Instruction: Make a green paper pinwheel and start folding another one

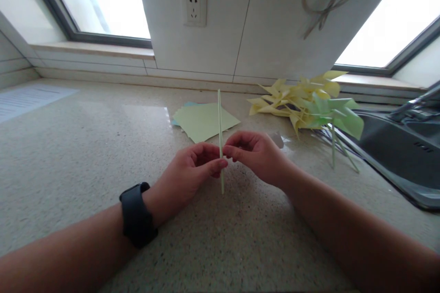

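Observation:
Upright in front of me is a piece of pale green paper [220,119], seen edge-on as a narrow strip, so its full shape is hidden. My left hand [190,167] pinches it low down, thumb on the near side. From the other side, the closed thumb and fingertips of my right hand [256,153] meet the same paper. Just beyond the hands, a stack of pale green paper sheets [202,121] lies on the counter, with a blue edge showing beneath.
Yellow paper pinwheels [285,98] and a green paper pinwheel [343,114] with stick handles lie at the right, beside a metal sink [392,146]. A printed sheet [30,98] rests on the stone counter [85,155] at far left. The tiled wall bears a socket [195,8].

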Tool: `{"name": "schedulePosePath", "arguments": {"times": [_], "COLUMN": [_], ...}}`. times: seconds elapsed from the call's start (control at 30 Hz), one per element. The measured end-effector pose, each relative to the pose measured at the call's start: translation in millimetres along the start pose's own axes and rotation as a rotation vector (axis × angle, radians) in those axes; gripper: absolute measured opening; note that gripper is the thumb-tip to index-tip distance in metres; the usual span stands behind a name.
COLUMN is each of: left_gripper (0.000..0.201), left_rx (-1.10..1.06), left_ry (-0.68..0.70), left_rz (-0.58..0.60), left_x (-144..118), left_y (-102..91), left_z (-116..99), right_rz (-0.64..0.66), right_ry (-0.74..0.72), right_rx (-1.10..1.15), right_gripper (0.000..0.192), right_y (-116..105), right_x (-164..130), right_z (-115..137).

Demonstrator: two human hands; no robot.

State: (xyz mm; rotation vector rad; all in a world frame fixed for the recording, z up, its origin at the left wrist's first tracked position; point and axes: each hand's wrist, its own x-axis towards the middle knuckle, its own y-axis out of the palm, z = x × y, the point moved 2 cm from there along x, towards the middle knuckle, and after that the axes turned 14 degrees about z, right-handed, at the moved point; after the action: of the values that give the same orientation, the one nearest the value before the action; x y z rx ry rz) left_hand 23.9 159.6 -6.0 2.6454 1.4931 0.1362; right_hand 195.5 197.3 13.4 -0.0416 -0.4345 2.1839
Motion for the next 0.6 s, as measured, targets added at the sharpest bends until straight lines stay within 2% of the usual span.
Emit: {"name": "schedulePosePath", "arguments": {"times": [0.4,0.6], "left_gripper": [0.013,0.012], "left_rx": [0.066,0.103], "left_ry": [-0.029,-0.032], "left_rz": [-0.059,-0.048], "left_x": [-0.2,-0.4], "left_y": [0.5,-0.8], "left_z": [0.0,0.4], "right_rz": [0.052,0.065], "right_ry": [0.022,0.049], "right_rx": [-0.042,-0.04], "right_gripper": [0.012,0.012], "right_y": [-0.4,-0.9], "right_x": [-1.7,-1.1], "right_z": [2.5,1.6]}}
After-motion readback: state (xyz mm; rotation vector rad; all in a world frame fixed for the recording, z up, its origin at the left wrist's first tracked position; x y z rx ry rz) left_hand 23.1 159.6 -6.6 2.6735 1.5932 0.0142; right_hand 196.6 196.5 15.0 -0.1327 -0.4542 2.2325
